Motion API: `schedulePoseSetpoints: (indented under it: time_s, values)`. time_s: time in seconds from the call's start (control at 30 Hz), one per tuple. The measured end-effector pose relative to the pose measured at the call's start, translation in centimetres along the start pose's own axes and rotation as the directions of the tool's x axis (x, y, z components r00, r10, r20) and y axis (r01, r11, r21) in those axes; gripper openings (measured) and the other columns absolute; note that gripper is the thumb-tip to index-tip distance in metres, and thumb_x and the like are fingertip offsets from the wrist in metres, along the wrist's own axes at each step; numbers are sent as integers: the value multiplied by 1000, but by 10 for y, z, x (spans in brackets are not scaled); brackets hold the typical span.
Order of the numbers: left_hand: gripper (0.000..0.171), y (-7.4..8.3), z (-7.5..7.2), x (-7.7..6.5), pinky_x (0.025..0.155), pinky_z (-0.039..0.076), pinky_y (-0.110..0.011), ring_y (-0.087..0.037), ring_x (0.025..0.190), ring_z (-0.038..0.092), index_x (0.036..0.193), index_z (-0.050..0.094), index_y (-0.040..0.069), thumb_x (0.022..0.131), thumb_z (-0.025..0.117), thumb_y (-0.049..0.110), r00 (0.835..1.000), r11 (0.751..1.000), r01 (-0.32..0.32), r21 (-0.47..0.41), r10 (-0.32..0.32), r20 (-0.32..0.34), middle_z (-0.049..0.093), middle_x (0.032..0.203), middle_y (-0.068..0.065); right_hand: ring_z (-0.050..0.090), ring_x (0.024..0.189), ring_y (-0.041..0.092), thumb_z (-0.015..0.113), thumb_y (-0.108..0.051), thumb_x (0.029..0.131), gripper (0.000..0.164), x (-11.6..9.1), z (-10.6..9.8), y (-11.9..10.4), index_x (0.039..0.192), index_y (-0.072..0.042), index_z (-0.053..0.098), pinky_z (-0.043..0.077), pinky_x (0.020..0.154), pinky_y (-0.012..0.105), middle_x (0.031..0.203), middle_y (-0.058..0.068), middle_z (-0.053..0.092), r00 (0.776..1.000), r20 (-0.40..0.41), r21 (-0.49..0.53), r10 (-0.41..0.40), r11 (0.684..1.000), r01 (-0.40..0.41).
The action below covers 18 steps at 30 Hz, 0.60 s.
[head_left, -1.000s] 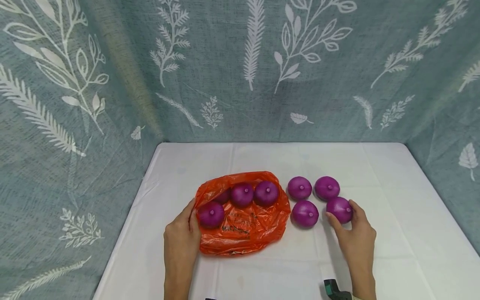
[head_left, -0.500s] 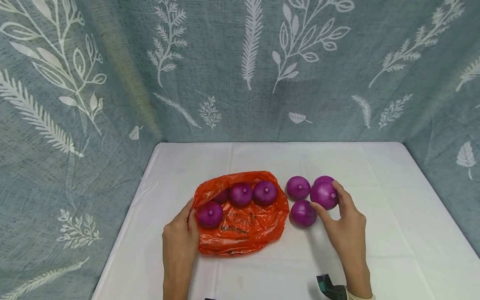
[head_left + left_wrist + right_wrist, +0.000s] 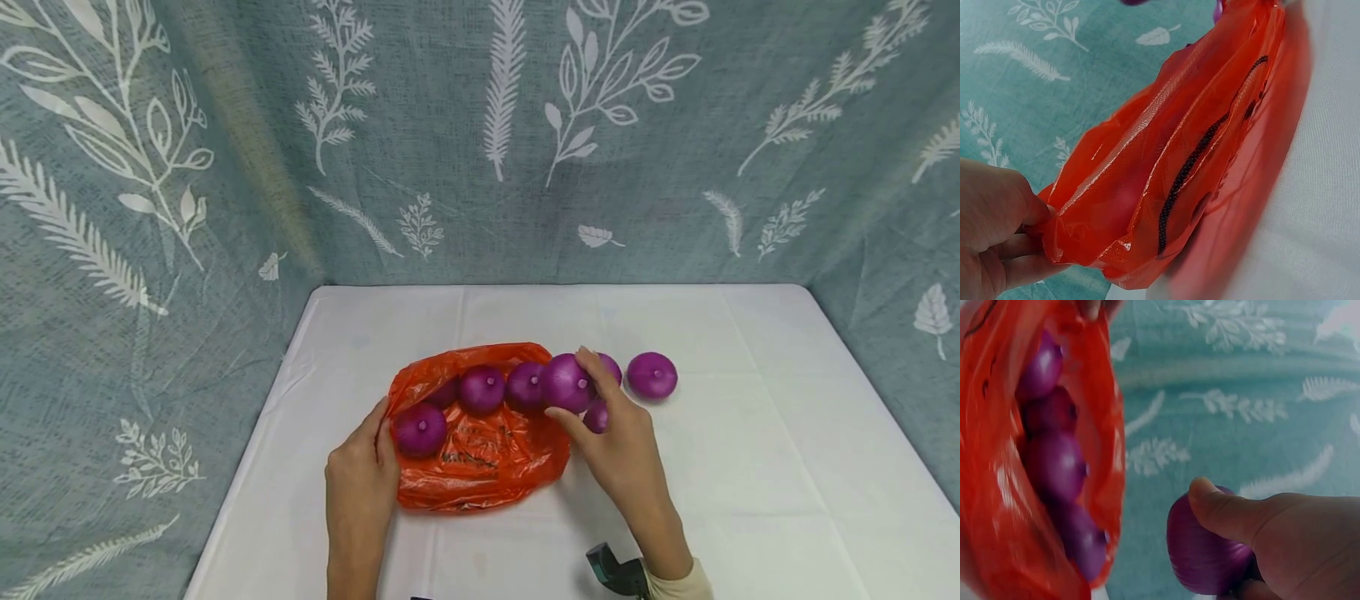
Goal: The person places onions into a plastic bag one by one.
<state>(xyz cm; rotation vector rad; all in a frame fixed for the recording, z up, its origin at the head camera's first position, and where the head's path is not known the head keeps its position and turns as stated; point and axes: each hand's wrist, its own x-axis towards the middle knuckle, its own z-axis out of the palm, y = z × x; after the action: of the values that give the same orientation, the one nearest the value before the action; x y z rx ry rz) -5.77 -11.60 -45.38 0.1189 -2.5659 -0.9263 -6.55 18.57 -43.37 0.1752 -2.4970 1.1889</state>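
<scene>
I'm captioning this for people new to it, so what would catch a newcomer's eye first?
The bright red bag on the white table stands out most, with four purple onions showing in its mouth and the left hand holding its left edge. Next comes the onion in the right hand, by the bag's right edge. Three loose onions sit right of the bag.

Soft light, glare on bag (image 3: 487, 471), blurry right-wrist view
</scene>
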Motion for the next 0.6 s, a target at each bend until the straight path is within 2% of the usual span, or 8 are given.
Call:
schedulePoseSetpoints:
  time_s: [0.1, 0.17, 0.23, 0.27, 0.33, 0.37, 0.57, 0.6]
  values:
    - [38, -1, 0, 0, 88, 59, -52, -41, 116, 71, 139, 68, -1, 101, 68, 1, 1000, 1000, -3, -1, 3, -7, 70, 130, -24, 66, 77, 19, 93, -25, 83, 85, 1, 7, -8, 157, -25, 51, 60, 72, 30, 153, 6, 61, 999, 28, 1, -28, 1000, 27]
    - [38, -3, 0, 0, 88, 59, -52, -41, 115, 71, 138, 68, -1, 101, 68, 0, 1000, 1000, -11, -5, 11, -10, 71, 130, -24, 68, 80, 20, 92, -26, 84, 85, 3, 11, -13, 157, -24, 51, 60, 74, 30, 154, 6, 59, 998, 43, 0, -48, 999, 49]
    - [37, -3, 0, 0, 89, 59, -52, -41, 115, 71, 138, 68, -1, 101, 68, 0, 1000, 1000, -19, -11, 19, -12, 71, 130, -24, 75, 103, 22, 92, -25, 84, 84, 4, 14, -17, 157, -23, 51, 62, 89, 31, 155, 4, 57, 996, 58, 10, -65, 998, 65]
    - [37, -4, 0, 0, 89, 59, -52, -40, 115, 71, 138, 68, -1, 101, 68, 0, 1000, 1000, -22, -13, 21, -12, 71, 130, -24, 72, 117, 23, 92, -25, 84, 83, 5, 16, -18, 157, -22, 51, 60, 97, 34, 157, 3, 56, 995, 66, 14, -73, 997, 72]
    - [37, -4, 0, 0, 89, 59, -52, -40, 115, 71, 138, 68, -1, 101, 67, -1, 1000, 1000, -26, -16, 25, -12, 71, 130, -23, 67, 128, 24, 92, -26, 84, 82, 5, 19, -21, 156, -21, 52, 57, 103, 39, 158, 0, 55, 993, 83, 28, -84, 996, 82]
    - [37, -4, 0, 0, 89, 59, -52, -41, 115, 71, 138, 68, -1, 101, 67, 0, 1000, 999, -26, -19, 26, -12, 71, 130, -24, 72, 118, 24, 92, -25, 84, 82, 5, 21, -23, 155, -21, 53, 59, 100, 40, 158, -1, 55, 992, 91, 37, -88, 996, 84]
    - [37, -3, -1, 0, 88, 61, -53, -40, 113, 72, 138, 69, -1, 101, 67, -1, 999, 999, -33, -26, 33, -16, 72, 128, -23, 76, 94, 21, 91, -27, 84, 80, 5, 33, -29, 154, -21, 54, 60, 97, 40, 156, -1, 57, 985, 136, 43, -109, 994, 104]
    - [37, -4, -1, 1, 88, 61, -53, -40, 113, 72, 138, 68, -1, 101, 67, -2, 999, 999, -36, -27, 35, -14, 72, 128, -23, 76, 100, 21, 91, -28, 84, 80, 5, 35, -30, 154, -22, 54, 59, 100, 40, 156, -2, 57, 984, 144, 37, -107, 994, 103]
